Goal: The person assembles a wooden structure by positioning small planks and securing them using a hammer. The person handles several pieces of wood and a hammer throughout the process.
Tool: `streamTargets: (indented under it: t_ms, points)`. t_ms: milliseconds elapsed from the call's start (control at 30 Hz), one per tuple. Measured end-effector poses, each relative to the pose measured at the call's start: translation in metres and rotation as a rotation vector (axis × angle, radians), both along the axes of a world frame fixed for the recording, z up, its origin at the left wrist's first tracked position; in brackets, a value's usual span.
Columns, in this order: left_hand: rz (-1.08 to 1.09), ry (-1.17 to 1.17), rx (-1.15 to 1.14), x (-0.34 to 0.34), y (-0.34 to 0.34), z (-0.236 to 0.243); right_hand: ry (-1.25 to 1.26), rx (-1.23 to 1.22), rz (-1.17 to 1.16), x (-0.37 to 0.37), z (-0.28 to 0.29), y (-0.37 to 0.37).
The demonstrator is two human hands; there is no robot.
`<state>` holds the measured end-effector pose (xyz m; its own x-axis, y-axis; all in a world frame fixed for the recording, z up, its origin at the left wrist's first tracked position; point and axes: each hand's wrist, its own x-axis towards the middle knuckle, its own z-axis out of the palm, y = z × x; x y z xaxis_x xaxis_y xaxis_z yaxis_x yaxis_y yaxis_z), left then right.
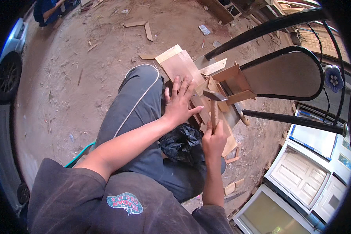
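- Brown dirt ground [66,70] is spreading around; white panels [302,173] are standing lower right.
- Flat wooden board [179,64] is lying upper centre, left hand [178,102] resting there, fingers spread.
- Right hand [215,141] is grasping a dark-headed, wood-handled hammer [214,109] right of centre.

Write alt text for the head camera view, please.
A person's right hand grips a wood-handled hammer, while their left hand lies spread on a wooden panel. A black-framed chair is to the right, a car at the far left, bare dirt ground between.
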<state>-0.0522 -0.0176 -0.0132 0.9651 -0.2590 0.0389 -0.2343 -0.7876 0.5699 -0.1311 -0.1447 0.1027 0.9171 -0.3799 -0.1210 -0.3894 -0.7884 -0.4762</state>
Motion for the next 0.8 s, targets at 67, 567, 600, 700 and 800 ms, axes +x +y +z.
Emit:
streamTargets:
  t_ms: [67, 567, 600, 700, 800]
  points:
    - [-0.007, -0.007, 0.012, 0.000, 0.000, -0.001, 0.071, -0.082, 0.072, -0.001, 0.002, 0.001]
    - [-0.021, -0.056, -0.010, 0.001, 0.002, 0.004, -0.053, 0.048, -0.114, -0.024, -0.003, -0.011]
    - [-0.015, -0.033, -0.048, 0.001, 0.004, 0.008, -0.015, 0.057, -0.158, -0.029, -0.001, -0.013]
    - [0.005, 0.034, -0.078, 0.000, 0.020, 0.023, 0.029, 0.095, -0.241, -0.050, 0.006, -0.017]
    - [-0.040, 0.054, -0.002, -0.002, 0.034, 0.030, 0.013, 0.105, -0.278, -0.080, 0.010, -0.015]
